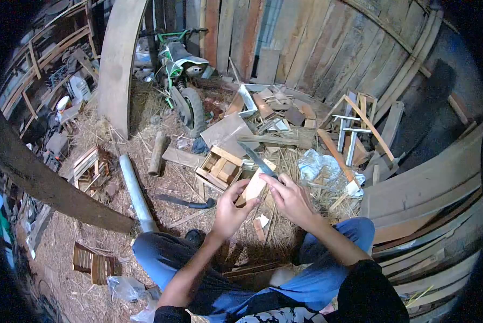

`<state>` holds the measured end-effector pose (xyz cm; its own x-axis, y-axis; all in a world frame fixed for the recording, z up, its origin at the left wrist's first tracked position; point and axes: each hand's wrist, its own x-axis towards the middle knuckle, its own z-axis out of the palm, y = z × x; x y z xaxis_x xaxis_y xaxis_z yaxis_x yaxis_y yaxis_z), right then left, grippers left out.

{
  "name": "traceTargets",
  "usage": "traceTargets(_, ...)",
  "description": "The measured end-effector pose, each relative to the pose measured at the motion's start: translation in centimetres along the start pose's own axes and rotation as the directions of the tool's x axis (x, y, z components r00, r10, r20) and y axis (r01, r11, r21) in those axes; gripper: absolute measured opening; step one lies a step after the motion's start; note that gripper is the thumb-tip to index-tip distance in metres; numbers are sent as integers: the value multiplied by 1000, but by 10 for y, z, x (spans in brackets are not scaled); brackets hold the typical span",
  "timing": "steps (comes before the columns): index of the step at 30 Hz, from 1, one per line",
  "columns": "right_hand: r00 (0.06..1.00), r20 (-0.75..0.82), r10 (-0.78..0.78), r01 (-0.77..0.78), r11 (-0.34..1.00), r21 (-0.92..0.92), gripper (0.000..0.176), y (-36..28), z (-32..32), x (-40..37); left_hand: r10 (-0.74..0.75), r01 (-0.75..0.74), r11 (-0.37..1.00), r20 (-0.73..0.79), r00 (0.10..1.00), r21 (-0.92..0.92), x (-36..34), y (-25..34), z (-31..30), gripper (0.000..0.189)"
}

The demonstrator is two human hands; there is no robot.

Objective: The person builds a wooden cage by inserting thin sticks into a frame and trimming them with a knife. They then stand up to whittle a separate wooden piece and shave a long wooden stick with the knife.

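My left hand (232, 211) is closed round the lower end of a pale piece of wood (254, 187), with the thumb on its near side. My right hand (294, 200) is closed at the wood's right edge, beside the near end of a long grey blade (256, 159). The blade points up and left, away from me, and crosses the top of the wood. Its handle is hidden by my right fingers. Just beyond my left hand stands a small wooden box (218, 169) with an open top.
A curved dark tool (185, 202) and a grey pipe (136, 185) lie on the straw-covered floor at left. Scrap wood (284, 110) is heaped ahead, near a green motorbike (181, 64). Wooden posts rise at left, and stacked boards (430, 199) line the right.
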<state>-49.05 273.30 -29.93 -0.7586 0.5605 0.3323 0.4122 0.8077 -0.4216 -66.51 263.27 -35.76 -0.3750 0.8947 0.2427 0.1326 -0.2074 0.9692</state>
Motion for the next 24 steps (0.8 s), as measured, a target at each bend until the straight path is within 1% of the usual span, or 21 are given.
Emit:
traceTargets(1, 1000, 11, -2, 2, 999, 34, 51, 4, 4, 3, -5, 5, 1000, -15, 1000, -14, 1, -1, -1, 52)
traceTargets(2, 1000, 17, -15, 15, 999, 45, 51, 10, 11, 7, 71, -67, 995, -56, 996, 72, 4, -27, 0, 49)
traceTargets(4, 999, 29, -40, 34, 983, 180, 52, 23, 26, 11, 49, -44, 998, -86, 995, 53, 4, -28, 2, 47)
traceTargets(5, 998, 32, -53, 45, 979, 197, 52, 29, 30, 11, 32, -30, 999, -103, 994, 23, 6, -28, 2, 46)
traceTargets(6, 998, 57, -38, 28, 984, 174, 53, 34, 34, 11, -148, 154, 984, -72, 986, 85, 7, -13, -1, 44)
traceTargets(7, 997, 80, -19, 6, 988, 152, 54, 39, 38, 10, -151, 159, 982, -84, 985, 101, 11, -23, 2, 44)
traceTargets(8, 997, 79, -11, 2, 994, 114, 56, 43, 40, 8, -100, 106, 992, -93, 991, 63, 14, -40, 7, 45)
traceTargets(9, 997, 79, -10, -1, 991, 131, 56, 44, 38, 5, -55, 57, 998, -101, 993, 22, 16, -43, 13, 46)
traceTargets(10, 997, 75, 34, -45, 987, 152, 55, 43, 34, 2, -105, 106, 994, -73, 992, 7, 14, -46, 17, 44)
traceTargets(11, 995, 69, 76, -87, 981, 173, 54, 45, 33, 0, -112, 114, 993, -73, 991, 20, 15, -49, 22, 44)
traceTargets(12, 996, 24, 85, -88, 977, 195, 52, 50, 36, -2, -148, 144, 987, -53, 988, -71, 15, -53, 27, 43)
traceTargets(13, 996, 23, 83, -86, 975, 206, 52, 54, 39, -2, -181, 173, 971, -32, 983, -163, 16, -59, 31, 41)
traceTargets(14, 993, -51, 104, -88, 963, 253, 51, 55, 41, -2, -234, 229, 957, -3, 972, -176, 13, -63, 30, 36)
traceTargets(15, 984, -123, 131, -89, 950, 300, 50, 55, 41, -2, -241, 237, 956, -5, 970, -171, 12, -74, 31, 36)
traceTargets(16, 979, -37, 202, -184, 944, 273, 47, 53, 36, 0, -216, 208, 963, -27, 976, -170, 11, -86, 31, 35)
traceTargets(17, 978, -31, 207, -190, 941, 280, 47, 57, 42, 0, -190, 180, 969, -48, 981, -168, 9, -98, 31, 34)
traceTargets(18, 977, -38, 211, -193, 943, 273, 47, 61, 49, 0, -237, 221, 955, -64, 969, -200, 10, -95, 31, 29)
traceTargets(19, 976, -41, 215, -197, 944, 266, 46, 62, 56, -1, -251, 235, 952, -63, 966, -197, 10, -93, 30, 29)
traceTargets(21, 971, -2, 239, -226, 922, 315, 45, 61, 59, 1, -394, 368, 885, -37, 919, -286, 15, -90, 25, 22)
traceTargets(23, 966, 35, 255, -250, 901, 355, 44, 62, 66, 2, -377, 348, 900, -65, 924, -264, 19, -89, 25, 21)
traceTargets(24, 971, 0, 239, -223, 907, 357, 43, 65, 73, 2, -389, 365, 902, -66, 919, -230, 21, -85, 25, 22)
